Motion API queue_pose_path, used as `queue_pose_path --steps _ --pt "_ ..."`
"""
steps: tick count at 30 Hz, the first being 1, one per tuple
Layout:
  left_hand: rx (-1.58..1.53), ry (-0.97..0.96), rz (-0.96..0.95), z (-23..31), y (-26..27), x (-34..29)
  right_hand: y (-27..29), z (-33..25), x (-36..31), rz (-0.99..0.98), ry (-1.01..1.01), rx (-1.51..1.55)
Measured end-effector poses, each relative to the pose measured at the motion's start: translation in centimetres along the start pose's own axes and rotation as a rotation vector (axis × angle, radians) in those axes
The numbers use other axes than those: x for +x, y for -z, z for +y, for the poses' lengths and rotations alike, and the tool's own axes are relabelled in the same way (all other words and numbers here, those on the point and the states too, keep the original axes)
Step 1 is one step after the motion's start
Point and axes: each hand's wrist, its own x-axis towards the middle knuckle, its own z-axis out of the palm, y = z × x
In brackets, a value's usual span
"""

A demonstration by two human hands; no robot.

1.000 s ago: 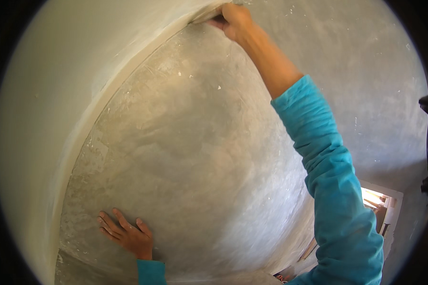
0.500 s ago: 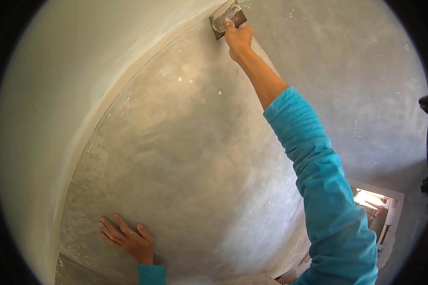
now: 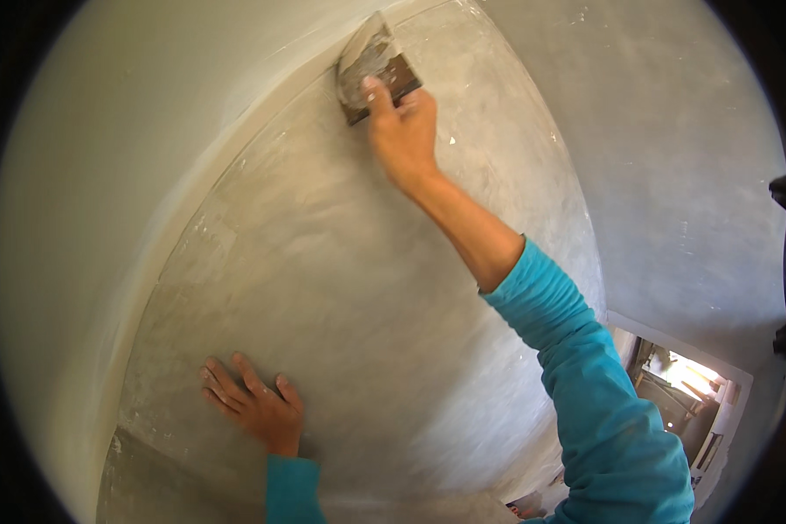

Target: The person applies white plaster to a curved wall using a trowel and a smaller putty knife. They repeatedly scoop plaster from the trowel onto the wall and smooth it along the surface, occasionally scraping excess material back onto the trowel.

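Observation:
My right hand (image 3: 406, 135) is stretched high up the grey plastered wall (image 3: 323, 279), closed round a flat, dark scraper (image 3: 373, 58) smeared with pale plaster. The thumb presses on the scraper's face. Its blade lies by the pale strip along the wall's curved left edge; whether the whole blade touches the surface cannot be told. Lower left, my left hand (image 3: 266, 410) lies on the same wall with fingers spread and nothing in it. Both arms wear turquoise sleeves.
A smooth pale surface (image 3: 105, 175) borders the wall on the left. To the right, another grey wall (image 3: 672, 157) meets it at an edge. At the lower right, a framed opening (image 3: 686, 375) shows bright light and cluttered things beyond.
My right hand has brought the scraper down and left from the top corner, bending the arm more. My left hand appears slightly higher and further right, as the whole view has shifted a little.

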Motion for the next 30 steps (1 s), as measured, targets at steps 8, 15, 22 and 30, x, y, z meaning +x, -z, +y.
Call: queue_pose_path --steps 8,15,22,30 --pt "-0.042 -0.003 0.01 0.1 0.1 0.2 -4.9 -2.4 -10.7 -0.238 -0.02 0.099" --pt "-0.049 -0.002 -0.007 -0.1 0.1 0.0 0.2 -2.7 -3.5 -0.023 -0.253 0.177" --pt "-0.066 0.004 -0.004 0.0 0.0 0.1 -1.6 -10.0 1.3 -0.244 -0.181 0.179" --pt "-0.076 -0.016 0.026 -0.1 -0.2 0.2 4.9 -2.9 4.0 0.122 0.03 -0.371"
